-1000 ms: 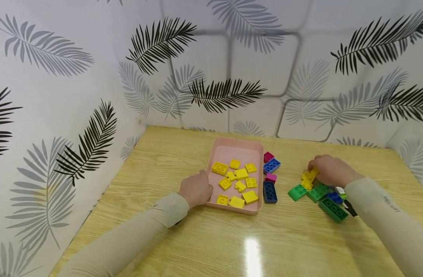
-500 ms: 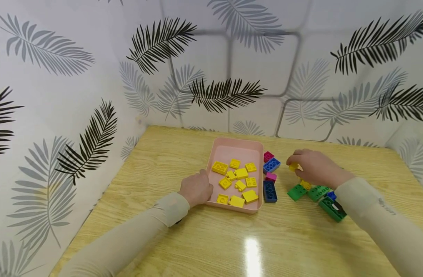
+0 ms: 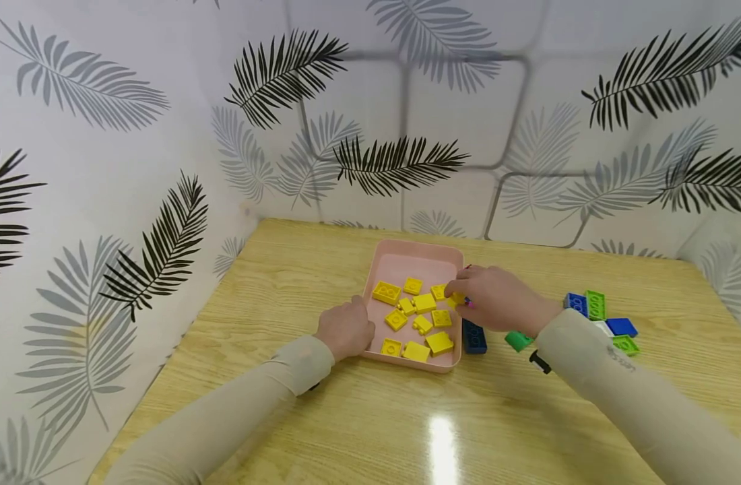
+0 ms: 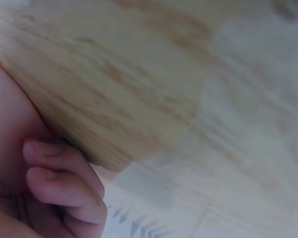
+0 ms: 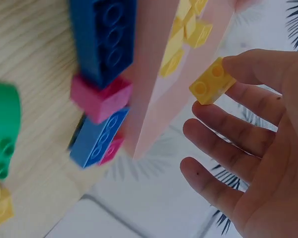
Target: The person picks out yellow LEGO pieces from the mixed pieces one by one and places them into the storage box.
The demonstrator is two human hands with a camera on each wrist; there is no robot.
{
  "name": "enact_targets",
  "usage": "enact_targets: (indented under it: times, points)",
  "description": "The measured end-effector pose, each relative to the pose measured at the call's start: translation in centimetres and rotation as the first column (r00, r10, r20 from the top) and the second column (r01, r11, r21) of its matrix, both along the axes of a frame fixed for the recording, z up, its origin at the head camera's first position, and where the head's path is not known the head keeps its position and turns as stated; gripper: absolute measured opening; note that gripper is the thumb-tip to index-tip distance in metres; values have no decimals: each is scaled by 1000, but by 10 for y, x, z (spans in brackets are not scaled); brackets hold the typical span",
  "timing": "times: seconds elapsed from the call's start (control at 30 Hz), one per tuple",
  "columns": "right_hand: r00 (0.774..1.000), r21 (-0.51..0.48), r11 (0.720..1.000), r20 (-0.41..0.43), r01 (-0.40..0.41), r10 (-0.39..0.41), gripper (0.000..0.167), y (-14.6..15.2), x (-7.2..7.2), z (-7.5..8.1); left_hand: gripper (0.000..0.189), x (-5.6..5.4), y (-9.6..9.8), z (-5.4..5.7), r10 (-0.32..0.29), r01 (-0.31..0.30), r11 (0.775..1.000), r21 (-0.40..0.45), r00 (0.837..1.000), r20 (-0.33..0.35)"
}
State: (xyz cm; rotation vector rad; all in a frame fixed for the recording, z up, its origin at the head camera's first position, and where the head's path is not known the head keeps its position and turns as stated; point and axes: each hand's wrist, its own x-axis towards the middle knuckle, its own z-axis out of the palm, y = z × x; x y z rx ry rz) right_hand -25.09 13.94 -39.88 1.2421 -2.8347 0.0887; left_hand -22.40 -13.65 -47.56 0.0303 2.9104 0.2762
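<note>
My right hand pinches a yellow toy building brick between thumb and fingers, over the right rim of a shallow pink tray. In the right wrist view the brick shows studs on top, and the other fingers spread loosely. My left hand grips the tray's left side near the front corner. Curled fingers lie against the pink wall in the left wrist view; the thumb is not clear there. Several yellow bricks lie scattered inside the tray.
Beside the tray's right wall are a dark blue brick, a pink brick and a lighter blue brick. Farther right, a green brick, blue bricks and others lie on the wooden table. Patterned wall panels stand behind.
My right hand has taken the yellow brick from the pile at the right and carried it left to the tray. The left hand and tray have stayed in place.
</note>
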Motion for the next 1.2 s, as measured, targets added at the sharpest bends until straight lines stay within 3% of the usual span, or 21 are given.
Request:
enact_targets:
  times: [0.37,0.63,1.2]
  points:
    - [986,104,995,168,-7,-11,30,-50,10,-10,38,-1,0,0,-1,0,1000,15,1000,16]
    - [983,94,993,177,-72,54,29,-66,11,-20,37,-2,0,-1,-5,5,1000,14,1000,15]
    - [977,96,995,215,-28,7,28,-65,12,-28,31,-2,-1,-2,-7,7,1000,2,1000,2]
